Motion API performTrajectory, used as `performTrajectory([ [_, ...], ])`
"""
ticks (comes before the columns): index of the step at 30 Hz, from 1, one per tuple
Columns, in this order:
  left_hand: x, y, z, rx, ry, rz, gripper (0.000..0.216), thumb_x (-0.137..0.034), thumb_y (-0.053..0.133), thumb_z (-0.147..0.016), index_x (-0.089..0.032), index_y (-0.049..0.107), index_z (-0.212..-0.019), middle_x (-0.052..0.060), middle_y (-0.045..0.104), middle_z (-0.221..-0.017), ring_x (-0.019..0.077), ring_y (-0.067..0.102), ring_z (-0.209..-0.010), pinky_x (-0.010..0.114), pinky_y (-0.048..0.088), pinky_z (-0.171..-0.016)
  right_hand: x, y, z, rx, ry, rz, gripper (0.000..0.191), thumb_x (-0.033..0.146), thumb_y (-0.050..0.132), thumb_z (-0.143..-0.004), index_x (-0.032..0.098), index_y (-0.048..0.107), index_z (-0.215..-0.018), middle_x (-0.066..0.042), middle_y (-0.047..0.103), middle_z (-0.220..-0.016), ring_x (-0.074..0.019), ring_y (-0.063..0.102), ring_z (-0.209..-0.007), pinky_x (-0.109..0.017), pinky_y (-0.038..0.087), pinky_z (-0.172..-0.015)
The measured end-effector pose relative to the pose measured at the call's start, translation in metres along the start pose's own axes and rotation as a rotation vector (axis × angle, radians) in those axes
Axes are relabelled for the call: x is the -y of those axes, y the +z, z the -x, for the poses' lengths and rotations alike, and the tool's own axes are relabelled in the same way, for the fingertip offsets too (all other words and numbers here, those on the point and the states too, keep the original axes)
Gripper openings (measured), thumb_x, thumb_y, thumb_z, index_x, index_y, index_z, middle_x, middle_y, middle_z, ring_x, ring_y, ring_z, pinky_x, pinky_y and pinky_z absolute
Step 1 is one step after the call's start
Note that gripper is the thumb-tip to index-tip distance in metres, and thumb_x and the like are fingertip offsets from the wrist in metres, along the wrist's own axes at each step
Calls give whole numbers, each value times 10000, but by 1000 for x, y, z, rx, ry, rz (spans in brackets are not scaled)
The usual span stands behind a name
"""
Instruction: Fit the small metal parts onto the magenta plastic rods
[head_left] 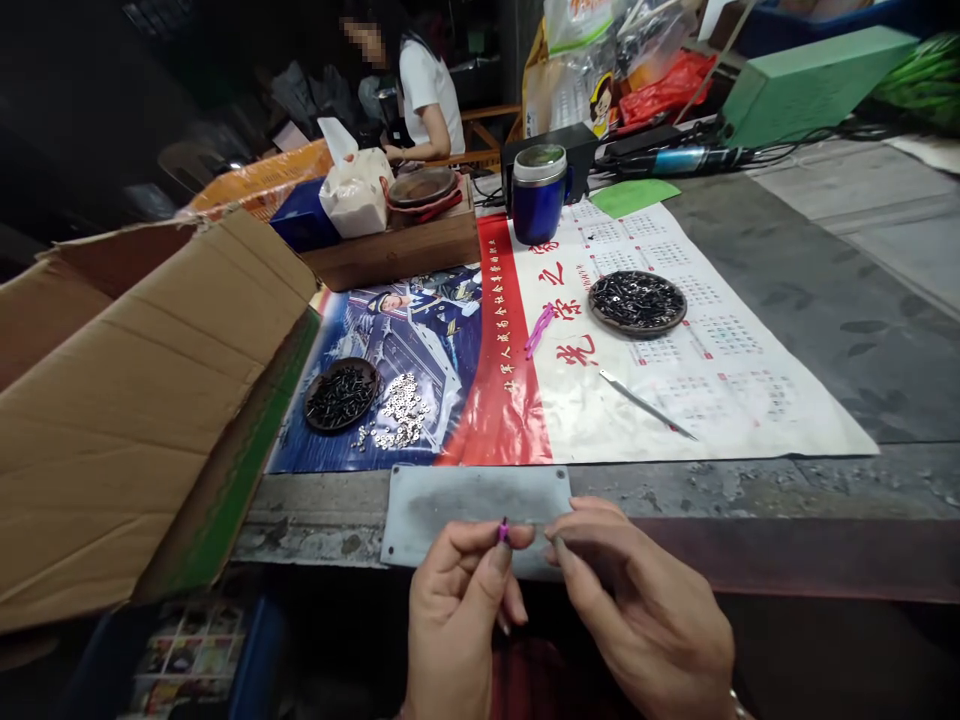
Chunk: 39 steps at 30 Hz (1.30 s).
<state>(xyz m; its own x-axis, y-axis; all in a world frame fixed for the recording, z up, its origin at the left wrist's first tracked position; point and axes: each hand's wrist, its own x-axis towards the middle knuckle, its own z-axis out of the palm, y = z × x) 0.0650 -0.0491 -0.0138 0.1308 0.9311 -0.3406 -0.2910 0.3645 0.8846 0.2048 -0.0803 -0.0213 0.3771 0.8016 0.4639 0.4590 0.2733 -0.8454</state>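
Between the thumb and forefinger of my left hand [465,590] is a small purple piece [504,532] with a dark tip sticking up. My right hand [637,600] is close beside it, thumb and forefinger pinched together; whatever they hold is too small to make out. Both hands are over a grey metal plate [450,500] at the table's front edge. Beyond it, a dish of small black screw-like parts [343,395] stands beside a pile of small silver rings [403,410]. A second dish of dark parts [637,303] stands further right, near tweezers [646,405] and purple strips [538,332].
A cardboard box [150,400] leans in on the left. A blue mug [539,195], a wooden box [405,250] with tissues on it and a green block [817,85] stand at the back. A calendar poster [712,400] covers the table's middle. Another person [431,95] sits beyond.
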Motion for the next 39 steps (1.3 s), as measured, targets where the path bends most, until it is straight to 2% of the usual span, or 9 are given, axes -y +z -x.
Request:
performTrajectory([
  [4, 1, 1, -1, 22, 10, 12, 187, -341, 873, -795, -197, 771, -857, -15, 707, -709, 34, 548, -469, 114, 454, -477, 0, 5, 3, -11, 8, -75, 182, 80, 647, -896, 246, 683, -961, 17, 741, -816, -140, 733, -814, -236, 603, -878],
  [8, 2, 3, 0, 56, 19, 40, 177, -338, 871, -798, -199, 774, -847, -38, 638, -747, 6, 508, -465, 96, 417, -459, -3, 8, 5, -13, 32, -137, 181, 72, 663, -894, 240, 690, -956, 17, 721, -810, -129, 708, -790, -219, 594, -830],
  [13, 5, 7, 3, 90, -78, 84, 214, -364, 875, -789, -186, 764, -831, -49, 576, -682, 13, 480, -459, 107, 417, -455, -4, 11, 8, 26, 66, -149, 135, 103, 651, -921, 230, 680, -955, 9, 706, -808, -119, 689, -759, -196, 573, -745],
  [16, 5, 10, 4, 101, -99, 130, 223, -360, 885, -776, -187, 765, -848, -48, 575, -669, 19, 473, -465, 116, 421, -464, -2, 14, 9, 5, 45, -143, 135, 93, 644, -919, 222, 673, -946, 6, 694, -790, -122, 678, -754, -205, 573, -734],
  [21, 4, 13, 4, 119, -56, 187, 163, -308, 875, -793, -199, 776, -862, -39, 584, -733, 26, 503, -528, 118, 436, -516, -1, 22, 12, -59, -24, -98, 132, 97, 658, -914, 221, 671, -955, 12, 705, -793, -125, 678, -799, -209, 581, -803],
  [27, 11, 9, 8, 192, -23, 196, 38, -256, 790, -882, -238, 790, -915, -25, 600, -858, 12, 508, -548, 108, 431, -516, -4, 25, 16, -120, 0, -132, 198, 42, 648, -898, 216, 662, -991, 9, 699, -830, -127, 684, -848, -208, 579, -807],
  [33, 9, 9, 7, 191, 15, 202, 43, -223, 780, -890, -246, 798, -922, -14, 623, -899, 30, 517, -611, 131, 485, -608, -4, 27, 19, -123, -84, -191, 255, -43, 625, -867, 171, 656, -1003, 23, 693, -838, -99, 679, -784, -300, 515, -1027],
  [36, 10, 8, 6, 155, 23, 172, 39, -233, 800, -874, -233, 800, -913, 0, 633, -895, 65, 572, -688, 164, 530, -693, -6, 27, 21, -79, -92, -181, 262, -49, 616, -867, 163, 648, -1018, 17, 697, -860, -100, 684, -777, -331, 491, -1065],
  [39, 14, 6, 7, 175, -11, 185, 42, -241, 781, -891, -236, 794, -930, -2, 622, -908, 52, 582, -652, 124, 491, -584, -8, 25, 23, -60, -73, -147, 255, -28, 628, -877, 176, 649, -1029, 26, 696, -860, -99, 688, -797, -312, 477, -1076],
])
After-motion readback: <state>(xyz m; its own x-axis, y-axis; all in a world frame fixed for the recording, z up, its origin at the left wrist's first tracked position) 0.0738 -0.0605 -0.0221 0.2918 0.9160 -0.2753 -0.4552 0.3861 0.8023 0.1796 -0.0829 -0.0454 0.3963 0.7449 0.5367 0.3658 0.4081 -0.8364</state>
